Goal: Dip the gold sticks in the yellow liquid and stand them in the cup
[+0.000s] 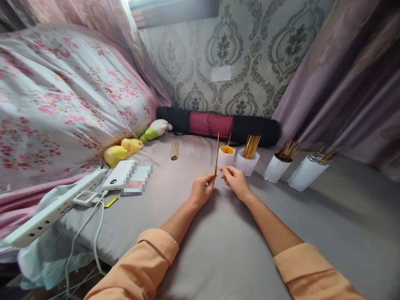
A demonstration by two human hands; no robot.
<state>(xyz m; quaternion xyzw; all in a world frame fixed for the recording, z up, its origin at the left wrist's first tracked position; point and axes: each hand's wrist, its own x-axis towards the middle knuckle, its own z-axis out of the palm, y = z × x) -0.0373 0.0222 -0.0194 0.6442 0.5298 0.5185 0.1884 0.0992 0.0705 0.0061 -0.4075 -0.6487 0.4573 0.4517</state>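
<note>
Stick: thin, straight and golden brown, darker toward its lower end, narrowing to a fine tip; it stands nearly upright, top leaning slightly right, above the sheet. Finer surface detail is too small to tell.
Left hand: thumb and fingers closed on the stick's lower end; dark marks show on the back of the hand.
Right hand: just beside the stick, fingers bent, thumb and forefinger close together; I cannot tell whether they grip anything.
Yellow cup: white outside, yellow within, behind the hands, with at least 1 slim stick rising from it.
Other holders: 3 more in white wraps, running rightward: a cup with a dense golden bunch, a dark-rimmed cup with brown sticks, and a glass jar with a few.
Sheet, left side: a golden item with 2 thin prongs, a white box, a power strip and a yellow toy.
Far edge: black-and-red roll against patterned wallpaper.
</note>
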